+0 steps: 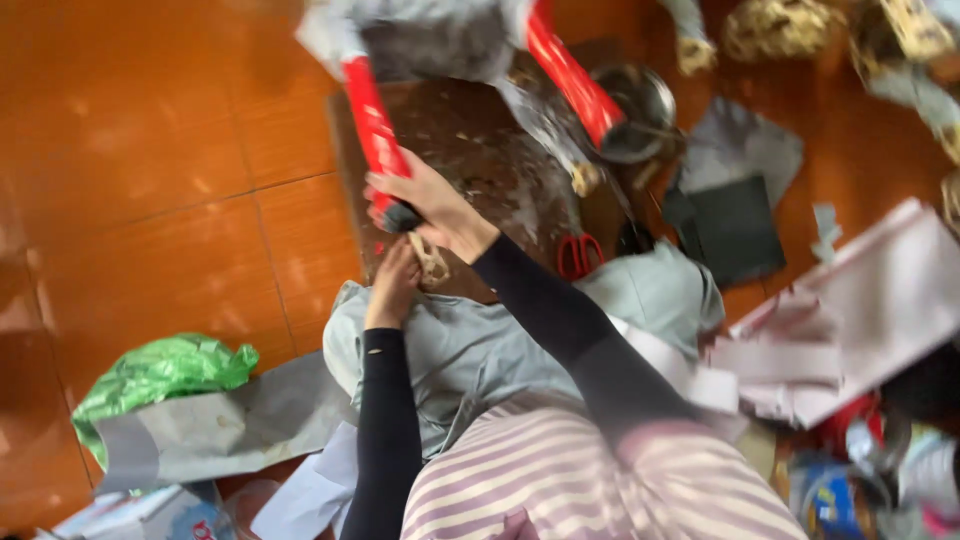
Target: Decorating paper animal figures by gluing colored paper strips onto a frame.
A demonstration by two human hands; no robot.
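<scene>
My right hand [432, 205] reaches across from the right and is closed around the black lower end of a red tube [375, 130]. The tube sticks out of a grey wrapped bundle [430, 35], and a second red tube [572, 78] juts from the bundle's right side. Just below, my left hand [393, 285] pinches a bit of beige twine [432, 260] close to the tube's end. Both hands work over a dark brown board [480, 150] littered with scraps. The picture is blurred by motion.
Red-handled scissors [580, 255] lie at the board's near edge and a metal bowl [640, 100] stands beyond it. Grey cloth [480, 345] covers my lap. A black sheet [735, 230], pale papers [860, 320], a green bag [160, 375] and grey paper [220, 425] lie on the orange tile floor.
</scene>
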